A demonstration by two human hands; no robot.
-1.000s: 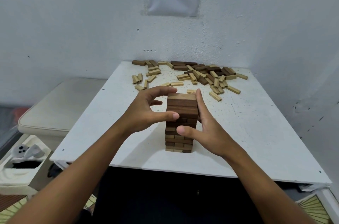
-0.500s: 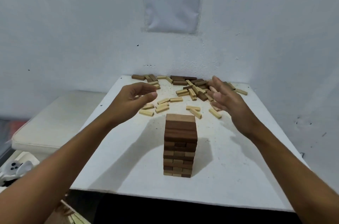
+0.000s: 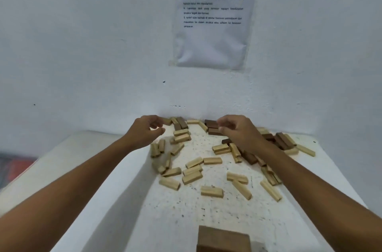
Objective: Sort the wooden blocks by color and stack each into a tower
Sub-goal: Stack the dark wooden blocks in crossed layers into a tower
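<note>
The dark brown tower [image 3: 223, 238] stands at the bottom edge, with only its top showing. Loose light wooden blocks [image 3: 192, 175] lie scattered over the far half of the white table [image 3: 124, 200]. Dark blocks [image 3: 211, 125] sit by the wall, and more dark blocks [image 3: 283, 141] lie at the far right. My left hand [image 3: 144, 132] hovers with loosely curled fingers over the far left blocks and holds nothing. My right hand [image 3: 237, 132] reaches over the dark blocks by the wall, its fingers curled at their edge. Whether it grips one is unclear.
A printed paper sheet [image 3: 213, 14] hangs on the white wall behind the table. The table's far edge meets the wall. A pale cushion-like surface [image 3: 41, 161] lies to the left of the table.
Both hands left the tower and moved forward to the far pile of blocks. My view tilted up, so the tower dropped to the bottom edge.
</note>
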